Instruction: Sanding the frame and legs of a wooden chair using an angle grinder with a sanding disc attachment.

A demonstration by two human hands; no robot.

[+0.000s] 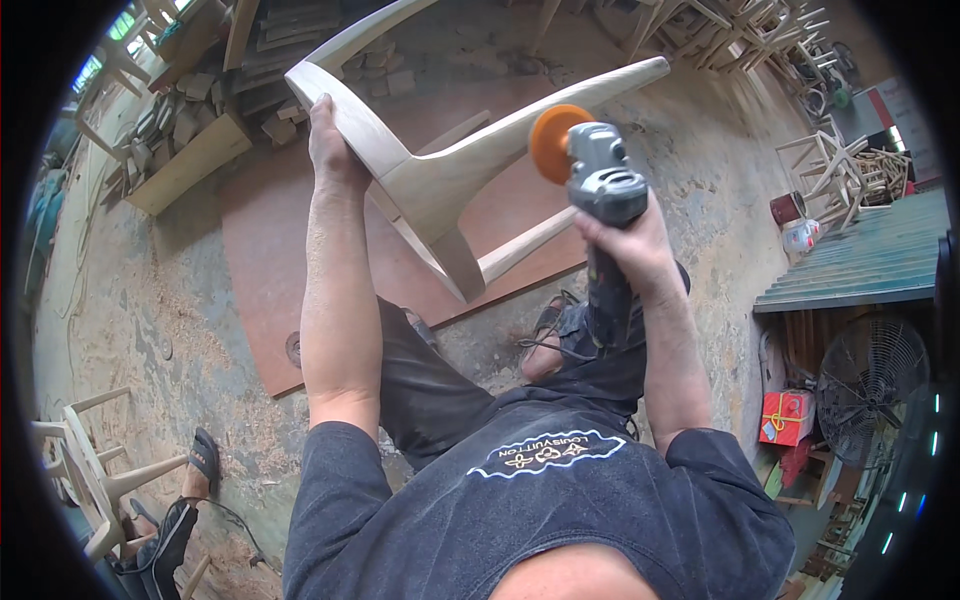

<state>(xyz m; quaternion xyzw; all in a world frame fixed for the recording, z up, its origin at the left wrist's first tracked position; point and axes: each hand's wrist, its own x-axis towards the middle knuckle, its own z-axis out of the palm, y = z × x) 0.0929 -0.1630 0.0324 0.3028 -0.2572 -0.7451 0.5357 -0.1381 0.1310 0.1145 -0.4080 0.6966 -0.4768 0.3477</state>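
Grips a wooden chair frame [435, 190] with the left hand [333, 148], over a brown board [265, 260] — wraps the right hand [642, 243] around a grinder [606, 165], orange disc [552, 142] near the wood.

Left hand [334, 152] grips far forward — right hand [640, 243] curls closer.

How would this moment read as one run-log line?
left hand: holds wooden frame | right hand: grips angle grinder | orange disc: contact with wooden frame unclear
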